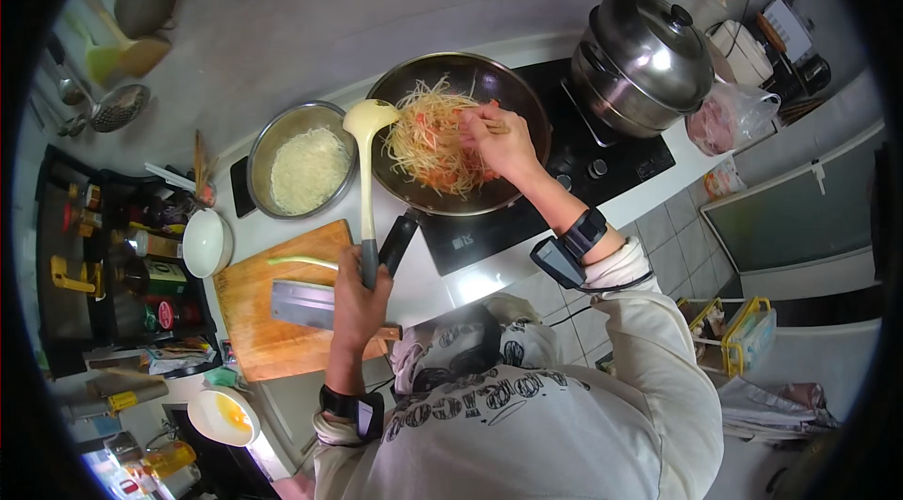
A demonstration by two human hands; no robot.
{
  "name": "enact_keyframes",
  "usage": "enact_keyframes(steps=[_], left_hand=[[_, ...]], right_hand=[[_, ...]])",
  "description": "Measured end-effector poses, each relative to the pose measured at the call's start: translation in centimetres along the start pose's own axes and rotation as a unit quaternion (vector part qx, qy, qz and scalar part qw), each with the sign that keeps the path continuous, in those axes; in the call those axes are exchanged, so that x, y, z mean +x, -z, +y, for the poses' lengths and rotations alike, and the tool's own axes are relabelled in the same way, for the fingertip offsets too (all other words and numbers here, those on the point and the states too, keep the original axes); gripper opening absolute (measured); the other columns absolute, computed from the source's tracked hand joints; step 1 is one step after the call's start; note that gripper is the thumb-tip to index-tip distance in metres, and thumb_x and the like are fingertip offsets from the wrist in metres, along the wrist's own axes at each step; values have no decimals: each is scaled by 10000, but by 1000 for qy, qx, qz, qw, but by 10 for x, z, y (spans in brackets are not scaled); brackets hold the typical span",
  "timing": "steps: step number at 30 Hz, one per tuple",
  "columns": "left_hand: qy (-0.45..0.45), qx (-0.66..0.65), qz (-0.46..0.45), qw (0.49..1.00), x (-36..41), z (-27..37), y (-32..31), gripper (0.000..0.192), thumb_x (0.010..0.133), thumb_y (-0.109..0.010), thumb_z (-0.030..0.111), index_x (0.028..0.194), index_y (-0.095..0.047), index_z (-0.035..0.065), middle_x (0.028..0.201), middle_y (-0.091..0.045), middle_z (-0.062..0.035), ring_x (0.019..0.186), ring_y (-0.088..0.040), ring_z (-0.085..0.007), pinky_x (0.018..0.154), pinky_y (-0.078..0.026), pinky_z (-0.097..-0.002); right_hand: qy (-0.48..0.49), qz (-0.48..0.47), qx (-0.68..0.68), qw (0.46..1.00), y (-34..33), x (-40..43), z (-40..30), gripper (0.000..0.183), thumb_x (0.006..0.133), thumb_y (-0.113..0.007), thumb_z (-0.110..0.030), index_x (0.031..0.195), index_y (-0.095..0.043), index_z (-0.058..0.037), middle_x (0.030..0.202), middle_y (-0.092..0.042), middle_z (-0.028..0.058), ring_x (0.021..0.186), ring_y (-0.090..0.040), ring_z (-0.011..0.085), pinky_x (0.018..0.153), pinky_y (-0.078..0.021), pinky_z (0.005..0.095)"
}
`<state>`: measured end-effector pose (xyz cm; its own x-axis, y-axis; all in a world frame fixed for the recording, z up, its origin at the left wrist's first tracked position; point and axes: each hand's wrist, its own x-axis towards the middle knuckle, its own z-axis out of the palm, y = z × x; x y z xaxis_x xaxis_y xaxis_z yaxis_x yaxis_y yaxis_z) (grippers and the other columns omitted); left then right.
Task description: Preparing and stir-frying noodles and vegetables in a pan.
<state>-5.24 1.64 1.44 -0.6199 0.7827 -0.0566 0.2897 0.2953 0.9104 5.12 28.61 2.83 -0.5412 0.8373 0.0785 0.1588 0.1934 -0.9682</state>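
Note:
My left hand grips the grey handle of a cream-coloured ladle. The ladle's head rests at or just above the left rim of a dark wok, and the wok's black handle passes close beside my fingers. Over the wok, my right hand is closed on wooden chopsticks, whose tips are hidden. Pale shredded strands mixed with red pieces fill the middle of the wok. To its left stands a steel bowl of thin pale noodles.
A cleaver and a green stalk lie on a wooden cutting board. A lidded steel steamer pot sits on the black cooktop. Left are a white bowl, a bowl with egg and a spice shelf.

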Motion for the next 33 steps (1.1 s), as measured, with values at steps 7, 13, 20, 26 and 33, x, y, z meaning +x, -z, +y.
enact_keyframes(steps=[7,13,20,26,33], left_hand=[[-31,3,17,999,0,-9,-4,276,761,-563,52,988,-419,-13,761,-486,-170,654,-498,-271,621,-418,-347],[-80,73,8,994,1,-12,-4,201,806,-491,9,984,-405,-24,772,-518,-111,635,-565,-142,561,-469,-276],[-17,8,38,999,-1,0,-4,285,761,-568,59,995,-430,-28,828,-490,-186,730,-504,-304,686,-420,-360],[-34,33,16,999,1,4,-5,311,759,-567,66,1010,-422,-46,844,-491,-207,764,-513,-342,706,-421,-382],[-6,20,14,1000,-3,0,-5,324,758,-570,79,1009,-415,-56,855,-489,-222,776,-508,-350,711,-419,-379]], right_hand=[[19,-4,-7,1000,-18,5,0,230,845,-514,-184,882,-616,18,740,-644,148,665,-651,173,618,-488,277],[54,-31,-106,992,-44,13,-4,224,847,-528,-162,893,-607,42,758,-642,141,698,-642,210,636,-504,294],[71,-66,-237,967,25,46,-30,230,771,-577,-233,854,-648,-30,771,-627,190,708,-624,296,689,-491,350],[90,-51,-273,957,58,81,-15,214,829,-566,-175,905,-610,19,715,-634,87,636,-595,116,599,-474,252],[205,-180,-252,929,47,61,-5,195,812,-564,-183,885,-630,-14,715,-637,126,639,-614,188,625,-478,279]])
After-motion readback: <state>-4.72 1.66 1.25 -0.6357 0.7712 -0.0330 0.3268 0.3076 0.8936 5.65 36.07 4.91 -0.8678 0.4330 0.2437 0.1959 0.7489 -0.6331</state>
